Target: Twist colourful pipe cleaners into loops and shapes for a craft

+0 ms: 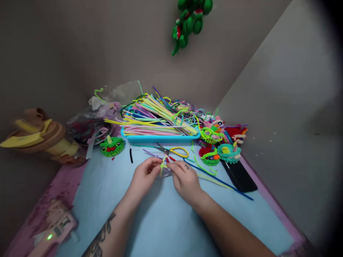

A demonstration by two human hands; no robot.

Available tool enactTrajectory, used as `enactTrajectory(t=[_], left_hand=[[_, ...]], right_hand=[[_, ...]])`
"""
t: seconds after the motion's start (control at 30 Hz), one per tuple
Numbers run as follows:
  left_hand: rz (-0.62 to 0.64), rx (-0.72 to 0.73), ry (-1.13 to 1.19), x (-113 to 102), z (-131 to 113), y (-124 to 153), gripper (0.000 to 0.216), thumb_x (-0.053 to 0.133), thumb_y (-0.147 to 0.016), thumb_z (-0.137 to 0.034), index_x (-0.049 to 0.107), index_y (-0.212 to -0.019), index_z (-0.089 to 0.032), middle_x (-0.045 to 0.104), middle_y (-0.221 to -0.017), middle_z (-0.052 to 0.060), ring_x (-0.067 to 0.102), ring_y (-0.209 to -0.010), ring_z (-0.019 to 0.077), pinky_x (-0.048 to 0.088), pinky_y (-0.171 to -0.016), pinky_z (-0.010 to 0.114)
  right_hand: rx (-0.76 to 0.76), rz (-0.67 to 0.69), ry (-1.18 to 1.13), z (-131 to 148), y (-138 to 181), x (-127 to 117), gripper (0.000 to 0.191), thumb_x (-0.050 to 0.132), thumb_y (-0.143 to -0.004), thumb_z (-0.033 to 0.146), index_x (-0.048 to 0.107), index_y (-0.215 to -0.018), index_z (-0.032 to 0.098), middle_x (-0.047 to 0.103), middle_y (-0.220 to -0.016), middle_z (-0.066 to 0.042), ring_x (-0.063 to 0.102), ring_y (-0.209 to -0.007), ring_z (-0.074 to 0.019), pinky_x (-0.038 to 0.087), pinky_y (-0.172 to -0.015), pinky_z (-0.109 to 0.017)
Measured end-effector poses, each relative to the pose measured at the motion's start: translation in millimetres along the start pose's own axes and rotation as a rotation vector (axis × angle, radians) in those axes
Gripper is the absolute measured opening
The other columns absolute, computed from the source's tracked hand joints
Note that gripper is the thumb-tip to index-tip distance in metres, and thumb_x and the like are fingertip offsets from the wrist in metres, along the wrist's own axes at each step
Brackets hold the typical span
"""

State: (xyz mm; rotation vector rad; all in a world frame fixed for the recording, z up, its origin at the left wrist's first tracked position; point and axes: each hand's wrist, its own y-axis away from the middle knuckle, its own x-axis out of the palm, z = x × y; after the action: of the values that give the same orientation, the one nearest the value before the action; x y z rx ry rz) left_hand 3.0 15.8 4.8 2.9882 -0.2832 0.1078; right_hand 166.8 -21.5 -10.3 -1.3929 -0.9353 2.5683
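My left hand (146, 175) and my right hand (184, 178) meet over the light blue table top (112, 200). Both pinch a small yellow-green pipe cleaner piece (164, 165) between their fingertips, with pale purple strands under it. Just beyond the hands lie scissors with yellow handles (174, 151). A blue tray (160, 137) heaped with coloured pipe cleaners stands behind them.
A green frog figure (112, 145) lies at the left. Several fuzzy finished figures (219, 151) sit at the right beside a black flat object (238, 175). A long blue pipe cleaner (227, 185) runs right. A glue gun (53, 232) rests at bottom left. Walls close in behind and to the right.
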Motion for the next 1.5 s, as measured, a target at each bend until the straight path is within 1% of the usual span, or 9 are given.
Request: enactTrajectory(t=[0.13, 0.23, 0.33, 0.43, 0.57, 0.77, 0.93, 1.13, 1.5], left_hand=[[0.024, -0.005, -0.069, 4.1, 6.3, -0.4, 0.018, 0.066, -0.066, -0.025, 0.071, -0.082, -0.018, 0.07, -0.08, 0.008, 0.062, -0.072, 0.0213, 0.048, -0.069, 0.033], [-0.003, -0.061, -0.046, 8.2, 7.4, 0.0, 0.019, 0.069, -0.064, -0.027, 0.072, -0.08, -0.017, 0.07, -0.079, 0.008, 0.062, -0.073, 0.0217, 0.047, -0.07, 0.032], [-0.052, -0.072, -0.042, 11.2, 9.4, 0.8, 0.021, 0.07, -0.064, -0.028, 0.073, -0.081, -0.017, 0.071, -0.08, 0.008, 0.062, -0.075, 0.022, 0.047, -0.071, 0.033], [-0.07, -0.08, -0.038, 12.1, 11.4, 1.5, 0.024, 0.069, -0.066, -0.028, 0.072, -0.085, -0.015, 0.071, -0.083, 0.009, 0.063, -0.074, 0.0206, 0.048, -0.07, 0.032], [-0.051, -0.118, -0.044, 11.7, 10.5, 2.4, 0.027, 0.068, -0.067, -0.029, 0.071, -0.09, -0.014, 0.071, -0.083, 0.008, 0.063, -0.07, 0.0175, 0.048, -0.067, 0.028], [-0.027, -0.086, -0.073, 10.1, 11.7, 3.0, 0.028, 0.067, -0.069, -0.028, 0.069, -0.093, -0.014, 0.071, -0.084, 0.007, 0.062, -0.071, 0.0155, 0.048, -0.065, 0.025], [-0.015, -0.085, -0.045, 10.0, 13.2, 2.3, 0.027, 0.067, -0.069, -0.027, 0.069, -0.092, -0.013, 0.071, -0.085, 0.007, 0.062, -0.073, 0.0162, 0.049, -0.069, 0.027], [0.022, -0.07, -0.066, 11.5, 11.8, 4.0, 0.025, 0.065, -0.07, -0.025, 0.069, -0.091, -0.013, 0.07, -0.085, 0.008, 0.062, -0.073, 0.0168, 0.049, -0.071, 0.028], [0.089, -0.006, -0.132, 11.4, 11.4, 3.6, 0.023, 0.059, -0.072, -0.022, 0.069, -0.091, -0.014, 0.071, -0.086, 0.007, 0.063, -0.074, 0.0167, 0.048, -0.069, 0.027]], right_hand=[[0.061, 0.004, -0.057, -5.0, 4.5, -0.5, 0.026, 0.048, -0.085, 0.012, 0.063, -0.104, 0.023, 0.061, -0.089, -0.007, 0.058, -0.083, -0.0179, 0.048, -0.074, -0.031], [0.08, 0.007, -0.091, -7.4, 6.8, -0.1, 0.026, 0.048, -0.085, 0.012, 0.063, -0.103, 0.022, 0.059, -0.086, -0.006, 0.057, -0.081, -0.0177, 0.048, -0.072, -0.031], [0.076, -0.001, -0.129, -7.5, 6.9, -0.9, 0.024, 0.048, -0.085, 0.011, 0.062, -0.102, 0.021, 0.06, -0.085, -0.006, 0.057, -0.082, -0.0179, 0.048, -0.074, -0.031], [0.085, -0.005, -0.143, -6.8, 5.8, -2.1, 0.022, 0.048, -0.086, 0.011, 0.062, -0.099, 0.02, 0.062, -0.086, -0.006, 0.057, -0.084, -0.0179, 0.048, -0.077, -0.032], [0.092, 0.006, -0.141, -6.7, 4.7, -3.3, 0.019, 0.048, -0.085, 0.011, 0.062, -0.095, 0.02, 0.062, -0.087, -0.006, 0.058, -0.084, -0.018, 0.048, -0.077, -0.033], [0.099, 0.038, -0.114, -6.6, 6.1, -3.5, 0.017, 0.048, -0.086, 0.012, 0.061, -0.094, 0.02, 0.062, -0.088, -0.006, 0.057, -0.086, -0.0195, 0.047, -0.077, -0.033], [0.127, 0.072, -0.086, -5.1, 6.0, -4.1, 0.014, 0.048, -0.087, 0.015, 0.06, -0.092, 0.021, 0.061, -0.087, -0.006, 0.057, -0.085, -0.0197, 0.047, -0.075, -0.032], [0.131, 0.086, -0.105, -4.0, 5.5, -2.8, 0.013, 0.047, -0.087, 0.015, 0.059, -0.088, 0.019, 0.06, -0.084, -0.006, 0.056, -0.083, -0.02, 0.046, -0.074, -0.032], [0.119, 0.063, -0.134, -4.6, 6.5, 0.9, 0.014, 0.047, -0.086, 0.013, 0.059, -0.088, 0.02, 0.059, -0.084, -0.006, 0.055, -0.083, -0.0201, 0.046, -0.074, -0.033]])
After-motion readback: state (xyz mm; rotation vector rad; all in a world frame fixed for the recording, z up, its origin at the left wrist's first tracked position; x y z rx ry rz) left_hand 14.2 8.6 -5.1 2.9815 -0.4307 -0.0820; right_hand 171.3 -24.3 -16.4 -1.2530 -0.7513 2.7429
